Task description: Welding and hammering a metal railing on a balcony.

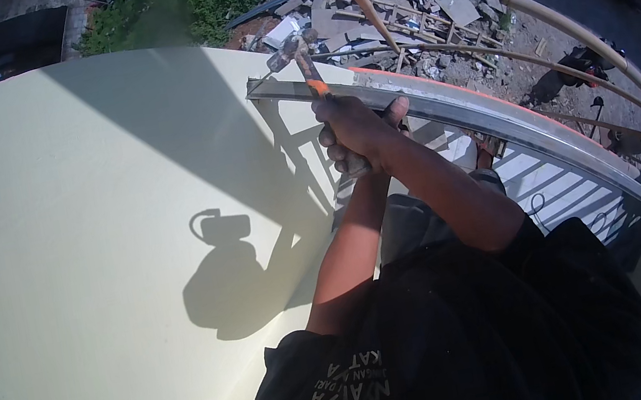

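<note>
My right hand (355, 126) is closed round the handle of a hammer (313, 81), which has an orange band below its worn metal head. That head is raised over the left end of a metal railing (406, 103), close to the cream wall (90, 238). Just below and partly behind the right hand, my left hand (350, 163) has its fingers curled. Whatever it grips is hidden by the right hand and wrist. The two forearms cross close together.
Beyond the railing, a lower ground level holds rubble (432, 7) and broken boards. Bamboo poles (591, 40) slant across the right and top. A striped shadow falls on the pale floor (554, 178) at right, where a thin dark cable (538, 202) lies. Green plants (179, 12) grow beyond the wall.
</note>
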Available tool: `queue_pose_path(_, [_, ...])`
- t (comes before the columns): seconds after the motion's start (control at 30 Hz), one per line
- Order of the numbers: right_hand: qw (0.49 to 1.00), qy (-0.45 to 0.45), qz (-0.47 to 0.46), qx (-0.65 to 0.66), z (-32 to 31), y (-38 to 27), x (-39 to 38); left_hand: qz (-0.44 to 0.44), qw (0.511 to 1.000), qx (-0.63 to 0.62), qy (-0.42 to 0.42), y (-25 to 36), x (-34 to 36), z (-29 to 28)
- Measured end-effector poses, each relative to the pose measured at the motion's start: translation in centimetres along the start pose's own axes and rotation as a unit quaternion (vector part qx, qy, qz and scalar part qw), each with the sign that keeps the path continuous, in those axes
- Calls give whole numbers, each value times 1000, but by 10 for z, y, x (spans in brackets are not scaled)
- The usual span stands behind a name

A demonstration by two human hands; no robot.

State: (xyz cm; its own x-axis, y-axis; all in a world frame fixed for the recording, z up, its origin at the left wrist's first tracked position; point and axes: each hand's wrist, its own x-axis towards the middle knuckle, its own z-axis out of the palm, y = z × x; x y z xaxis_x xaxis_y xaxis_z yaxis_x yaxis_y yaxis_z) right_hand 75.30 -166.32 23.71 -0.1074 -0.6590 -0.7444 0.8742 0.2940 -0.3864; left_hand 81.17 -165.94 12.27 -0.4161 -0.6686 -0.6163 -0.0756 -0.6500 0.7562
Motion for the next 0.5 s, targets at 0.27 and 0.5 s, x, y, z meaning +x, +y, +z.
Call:
queue_pose_path(0.27, [973,90,-202,68,-18,-14,13,12,1000,-7,0,0,11,9])
queue_pose_path(0.5, [998,-41,-13,-37,-7,15,11,1,1000,-16,9,-4,2,3])
